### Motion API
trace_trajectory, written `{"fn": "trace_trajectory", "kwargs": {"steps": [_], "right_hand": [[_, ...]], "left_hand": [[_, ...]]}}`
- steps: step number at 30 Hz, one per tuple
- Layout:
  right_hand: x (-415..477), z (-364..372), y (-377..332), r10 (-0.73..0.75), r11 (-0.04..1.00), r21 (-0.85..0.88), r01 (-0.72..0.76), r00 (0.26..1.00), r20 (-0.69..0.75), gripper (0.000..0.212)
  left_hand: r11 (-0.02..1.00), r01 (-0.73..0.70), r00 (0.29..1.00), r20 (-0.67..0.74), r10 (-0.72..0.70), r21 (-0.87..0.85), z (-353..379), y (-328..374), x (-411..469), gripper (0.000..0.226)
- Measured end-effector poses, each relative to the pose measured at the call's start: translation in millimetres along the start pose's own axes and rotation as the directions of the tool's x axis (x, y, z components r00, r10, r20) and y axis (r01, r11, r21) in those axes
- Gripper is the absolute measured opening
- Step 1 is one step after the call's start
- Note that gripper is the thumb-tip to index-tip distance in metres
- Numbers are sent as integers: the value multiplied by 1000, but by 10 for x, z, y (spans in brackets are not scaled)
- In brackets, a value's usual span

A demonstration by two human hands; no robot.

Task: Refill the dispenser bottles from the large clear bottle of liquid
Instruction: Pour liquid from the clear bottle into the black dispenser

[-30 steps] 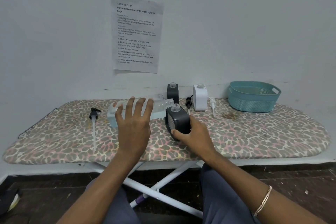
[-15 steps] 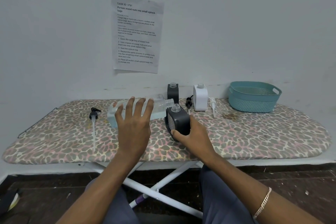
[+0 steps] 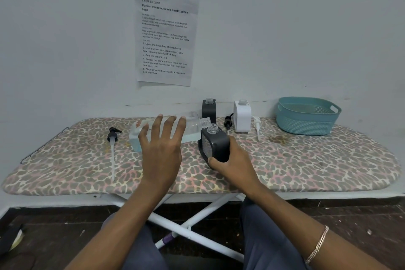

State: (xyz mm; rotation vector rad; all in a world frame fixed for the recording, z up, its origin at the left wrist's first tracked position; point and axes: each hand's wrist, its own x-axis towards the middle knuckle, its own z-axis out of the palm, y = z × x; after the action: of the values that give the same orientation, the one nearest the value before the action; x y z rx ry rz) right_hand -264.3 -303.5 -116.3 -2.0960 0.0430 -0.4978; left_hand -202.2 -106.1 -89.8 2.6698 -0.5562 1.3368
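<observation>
The large clear bottle lies nearly level above the board, with pale blue liquid pooled along its lower side. My left hand holds it from the near side, fingers reaching over its body. Its open neck points right, just above the open mouth of a dark grey dispenser bottle. My right hand grips that bottle low down and tilts it toward the clear bottle. Against the wall stand a second dark dispenser bottle and a white one, both without pumps.
All this sits on a leopard-print ironing board. Three loose pumps lie on it: a black one at the left, a black one and a white one beside the white bottle. A teal basket stands at the back right.
</observation>
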Motion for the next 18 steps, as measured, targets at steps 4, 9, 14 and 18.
{"fn": "trace_trajectory", "kwargs": {"steps": [4,9,14,18], "right_hand": [[-5,-19,-14,17,1000,17,-17,1000,9,53],[6,-37,-7,41,999,34,-42,999,32,55],[19,-33,-10,46,998,43,-49,997,62,73],[23,-17,-3,41,999,17,-43,996,83,88]], "left_hand": [[1000,2,1000,1,-2,-7,-9,5,1,72],[1000,6,1000,6,-6,-5,-13,11,3,72],[1000,5,1000,3,-5,-2,-8,5,5,71],[1000,7,1000,9,-7,-5,-8,3,7,71]]}}
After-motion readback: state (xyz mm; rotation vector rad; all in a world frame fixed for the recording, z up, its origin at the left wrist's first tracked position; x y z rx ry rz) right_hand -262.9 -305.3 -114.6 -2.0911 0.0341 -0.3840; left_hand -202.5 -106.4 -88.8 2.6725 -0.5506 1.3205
